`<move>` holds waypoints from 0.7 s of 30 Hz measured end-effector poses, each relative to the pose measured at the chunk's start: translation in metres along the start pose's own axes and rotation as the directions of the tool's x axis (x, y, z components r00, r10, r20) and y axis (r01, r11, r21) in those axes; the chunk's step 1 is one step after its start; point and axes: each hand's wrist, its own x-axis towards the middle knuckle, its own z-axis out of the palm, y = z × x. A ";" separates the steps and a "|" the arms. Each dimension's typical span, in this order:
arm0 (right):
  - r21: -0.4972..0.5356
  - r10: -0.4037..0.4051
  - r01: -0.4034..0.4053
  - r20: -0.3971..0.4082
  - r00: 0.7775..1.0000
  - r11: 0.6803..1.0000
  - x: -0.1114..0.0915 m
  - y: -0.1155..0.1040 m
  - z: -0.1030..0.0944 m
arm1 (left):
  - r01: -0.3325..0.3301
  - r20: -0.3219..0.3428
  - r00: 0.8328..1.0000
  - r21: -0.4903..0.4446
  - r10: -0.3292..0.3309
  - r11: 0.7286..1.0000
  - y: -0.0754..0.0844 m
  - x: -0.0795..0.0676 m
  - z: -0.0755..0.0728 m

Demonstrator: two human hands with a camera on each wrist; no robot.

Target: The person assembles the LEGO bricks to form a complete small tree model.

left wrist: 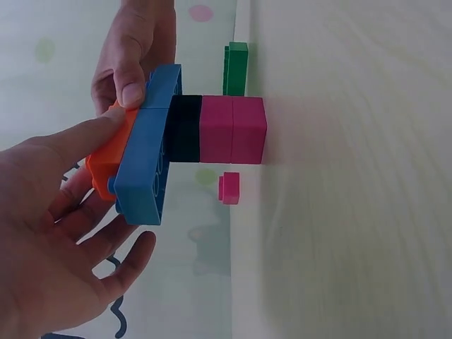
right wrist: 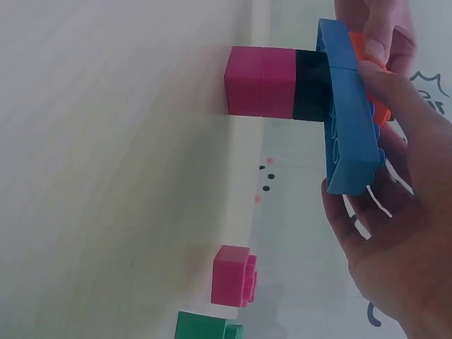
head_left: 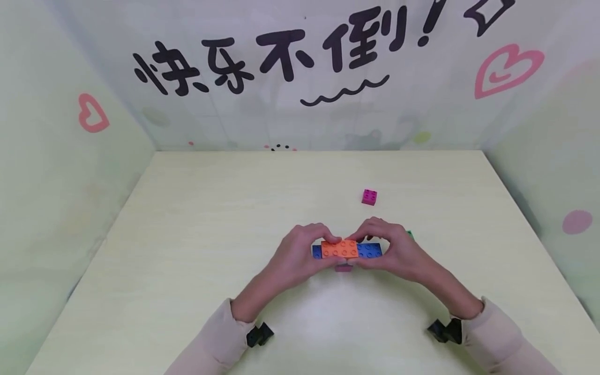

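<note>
An orange brick (head_left: pixel 339 249) with two rows of studs lies across two blue bricks (head_left: pixel 372 250) set end to end. Beneath them, a dark brick (left wrist: pixel 185 128) and two stacked magenta bricks (left wrist: pixel 233 129) form a column standing on the table. My left hand (head_left: pixel 297 256) pinches the orange brick's left part between thumb and fingers. At its other end my right hand (head_left: pixel 398 251) grips the same brick, thumb on the near side. In the right wrist view, the right fingers pass behind the blue bricks, partly hidden.
Behind the stack, a small loose magenta brick (head_left: pixel 369 197) rests on the pale table (head_left: pixel 211 219). A green brick (right wrist: pixel 201 326) lies to the right, mostly hidden by the right hand in the head view. Printed walls enclose the table's back and sides.
</note>
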 end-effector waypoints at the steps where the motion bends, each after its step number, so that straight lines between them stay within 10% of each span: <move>1: 0.000 0.004 -0.004 0.000 1.000 1.000 0.000 0.000 0.000 | 0.002 0.003 1.000 -0.001 -0.002 1.000 0.000 0.000 0.000; 11: -0.050 0.015 -0.016 -0.015 1.000 0.999 -0.006 -0.004 -0.004 | 0.004 0.026 1.000 -0.006 -0.004 1.000 0.002 -0.001 0.002; 21: -0.192 0.083 -0.147 -0.305 0.949 0.970 -0.011 0.013 -0.036 | 0.046 0.060 0.997 -0.069 -0.042 0.997 0.004 0.000 0.005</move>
